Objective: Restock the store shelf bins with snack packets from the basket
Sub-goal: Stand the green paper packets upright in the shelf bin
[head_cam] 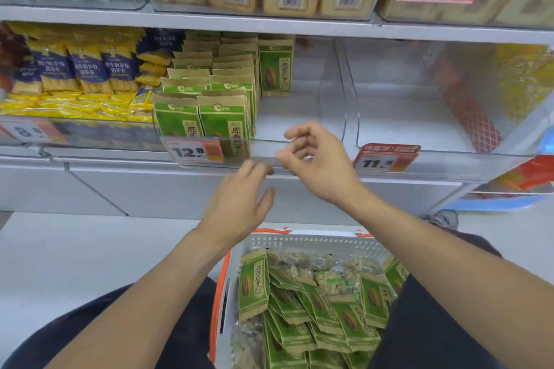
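The left hand [239, 204] is raised in front of the shelf edge [209, 171], below the clear bin [299, 156] that carries the 12.8 price tag [195, 151]. Its fingers [254, 168] are extended and relaxed, holding nothing; the fingertips lie at the lower front edge of the bin, and contact cannot be confirmed because of motion blur.

The right hand [314, 159] is positioned at the bin's transparent front wall, to the right of the stocked rows. Its fingers [299, 132] are loosely curled, with no packet between them; whether they touch the wall cannot be determined.

The green snack packets [209, 105] stand upright in rows in the left part of the bin; the right part of the bin floor is bare. A single packet [275, 69] stands upright at the rear.

The basket [299, 241], white with orange trim, sits below both hands, between the person's forearms. It contains more green packets [314, 308] lying flat and overlapping, together with clear bags of nuts [323, 272]. Both hands are well apart from the basket contents.
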Tool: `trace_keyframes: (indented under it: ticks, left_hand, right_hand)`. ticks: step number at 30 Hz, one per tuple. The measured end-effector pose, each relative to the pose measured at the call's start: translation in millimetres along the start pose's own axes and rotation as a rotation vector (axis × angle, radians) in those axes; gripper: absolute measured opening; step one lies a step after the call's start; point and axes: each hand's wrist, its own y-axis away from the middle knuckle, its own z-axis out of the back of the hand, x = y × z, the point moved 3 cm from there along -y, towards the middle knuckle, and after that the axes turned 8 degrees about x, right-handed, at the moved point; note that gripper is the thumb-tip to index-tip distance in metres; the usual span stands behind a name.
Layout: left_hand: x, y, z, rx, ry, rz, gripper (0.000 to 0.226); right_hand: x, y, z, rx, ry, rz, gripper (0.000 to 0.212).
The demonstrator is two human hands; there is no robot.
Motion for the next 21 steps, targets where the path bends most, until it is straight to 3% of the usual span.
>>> trace_keyframes:
  ticks: [3,7,11,14,16,21]
  left_hand:
    - [17,37,-59,0.438,-0.074,0.120,0.035]
    - [47,89,-114,0.767,0.029,0.380,0.040]
    - [69,125,-147,0.799,0.112,0.639,0.042]
    - [62,131,-168,0.779,0.172,0.665,0.033]
    - [54,133,-179,0.793,0.205,0.673,0.042]
    - [57,136,-184,0.784,0.179,0.701,0.063]
  right_hand:
    - [-65,32,-23,0.131,0.058,-0.177,0.018]
    - [-145,68,-57,0.326,0.162,-0.446,0.015]
    - [-193,108,-79,0.457,0.195,-0.701,0.017]
    - [-223,134,-86,0.451,0.203,-0.793,0.012]
    - [-236,145,-88,0.432,0.182,-0.849,0.032]
    - [-246,146,-95,0.475,0.234,-0.857,0.056]
